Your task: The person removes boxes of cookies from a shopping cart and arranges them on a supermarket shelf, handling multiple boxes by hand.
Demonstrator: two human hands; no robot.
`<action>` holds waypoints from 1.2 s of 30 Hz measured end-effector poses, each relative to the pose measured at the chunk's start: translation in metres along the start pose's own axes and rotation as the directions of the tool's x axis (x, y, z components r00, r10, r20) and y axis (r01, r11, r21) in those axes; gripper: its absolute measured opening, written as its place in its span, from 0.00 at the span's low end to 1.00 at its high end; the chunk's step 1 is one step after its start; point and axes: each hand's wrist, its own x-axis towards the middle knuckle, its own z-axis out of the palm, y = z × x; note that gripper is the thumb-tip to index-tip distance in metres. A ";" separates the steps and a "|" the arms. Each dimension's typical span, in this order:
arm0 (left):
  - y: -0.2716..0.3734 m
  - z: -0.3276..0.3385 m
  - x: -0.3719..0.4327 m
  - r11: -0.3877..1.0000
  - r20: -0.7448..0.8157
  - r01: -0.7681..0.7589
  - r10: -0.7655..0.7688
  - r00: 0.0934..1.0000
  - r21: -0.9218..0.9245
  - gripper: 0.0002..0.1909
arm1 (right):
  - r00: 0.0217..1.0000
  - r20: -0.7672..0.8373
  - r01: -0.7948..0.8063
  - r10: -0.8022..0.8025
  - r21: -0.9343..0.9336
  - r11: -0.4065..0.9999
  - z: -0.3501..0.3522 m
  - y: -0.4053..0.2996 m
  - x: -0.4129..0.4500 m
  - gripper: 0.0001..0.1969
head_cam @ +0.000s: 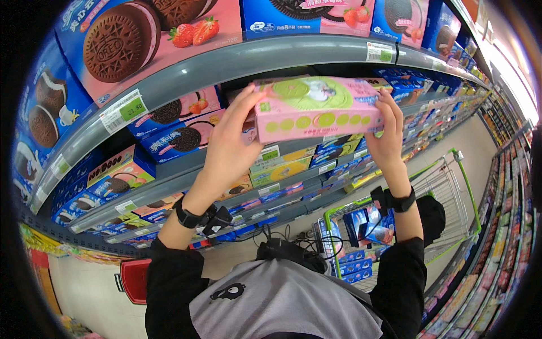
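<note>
Between my two hands is a pink and green cookie box (319, 101), held by its short ends at the front of a shelf. My left hand (233, 127) grips its left end, thumb low and fingers over the top corner. At its right end, my right hand (387, 127) curls its fingers around the corner. Blue and pink Oreo boxes (182, 137) lie stacked on the shelf to the left of the box. Below it, a yellow-green box (280, 171) sits on a lower shelf. What lies behind the held box is mostly hidden.
A grey shelf edge (254, 57) with price tags curves above my hands. Large Oreo boxes (139, 51) stand on it. To my right is a green-trimmed shopping cart (459, 190) holding several blue boxes (355, 267). A red basket (134, 282) stands on the floor at left.
</note>
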 end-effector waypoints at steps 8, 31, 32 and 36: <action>-0.020 0.003 0.037 0.986 0.109 0.142 -0.132 0.985 -0.086 0.33 | 0.984 -0.070 -0.158 0.161 0.049 0.986 0.073 0.050 0.031 0.27; -0.095 0.034 0.105 0.927 -0.034 0.085 -0.078 0.996 0.366 0.12 | 0.848 0.517 0.052 -0.122 0.148 0.988 0.193 0.144 0.086 0.18; -0.098 0.039 0.106 0.935 -0.026 0.080 -0.076 0.997 0.346 0.12 | 0.831 0.546 0.014 -0.103 0.165 0.986 0.188 0.143 0.085 0.18; -0.106 0.044 0.099 0.887 -0.007 0.220 -0.238 0.971 0.407 0.15 | 0.721 0.692 -0.205 -0.036 0.262 0.943 0.183 0.132 0.095 0.19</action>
